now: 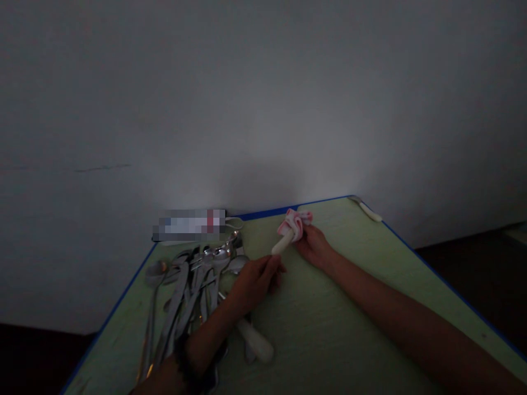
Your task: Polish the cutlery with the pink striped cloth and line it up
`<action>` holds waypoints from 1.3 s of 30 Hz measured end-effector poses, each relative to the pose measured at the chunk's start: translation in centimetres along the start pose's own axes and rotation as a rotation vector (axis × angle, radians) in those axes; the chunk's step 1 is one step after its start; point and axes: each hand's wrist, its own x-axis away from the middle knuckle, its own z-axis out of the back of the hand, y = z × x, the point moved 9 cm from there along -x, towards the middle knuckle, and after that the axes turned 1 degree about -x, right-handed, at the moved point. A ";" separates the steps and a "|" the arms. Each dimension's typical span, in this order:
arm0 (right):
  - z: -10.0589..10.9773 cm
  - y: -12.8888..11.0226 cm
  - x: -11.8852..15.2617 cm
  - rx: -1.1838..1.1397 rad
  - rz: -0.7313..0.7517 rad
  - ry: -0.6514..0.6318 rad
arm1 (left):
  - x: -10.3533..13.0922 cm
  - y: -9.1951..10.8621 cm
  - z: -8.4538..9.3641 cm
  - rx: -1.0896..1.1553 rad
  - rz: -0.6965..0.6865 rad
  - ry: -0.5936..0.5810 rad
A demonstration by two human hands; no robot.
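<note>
My left hand point(259, 277) pinches the end of a white handle point(283, 242), which belongs to a piece of cutlery. The head of that cutlery is hidden inside a crumpled pink and white cloth point(295, 224). Closed around the cloth from the right is my right hand point(315, 245). Both hands are above the pale green tabletop. Beside and under my left forearm lies a heap of metal cutlery point(197, 280), mostly spoons and long handles. Another thick white handle point(257, 341) sticks out of the heap below my left wrist.
A fork-like utensil with a white handle point(370, 212) lies at the table's far right corner. A blurred-out rectangular packet point(189, 225) stands at the back left. The green table point(329, 329) has a blue edge and meets a grey wall point(263, 99).
</note>
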 end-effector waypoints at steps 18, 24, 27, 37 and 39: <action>-1.5 0.8 0.8 0.064 -0.121 -0.150 | 0.6 0.7 0.1 0.132 -0.054 -0.015; -1.6 0.7 0.7 0.075 -0.120 -0.168 | 0.6 0.6 0.0 0.091 -0.067 -0.033; -1.5 0.9 0.8 0.106 -0.128 -0.168 | 0.6 0.7 -0.1 0.079 -0.059 -0.035; -1.7 1.0 1.2 0.146 -0.107 -0.202 | 0.5 0.7 -0.4 0.175 -0.078 -0.068; -1.7 1.1 1.3 0.135 -0.124 -0.200 | 0.6 0.9 -0.5 0.134 -0.084 -0.093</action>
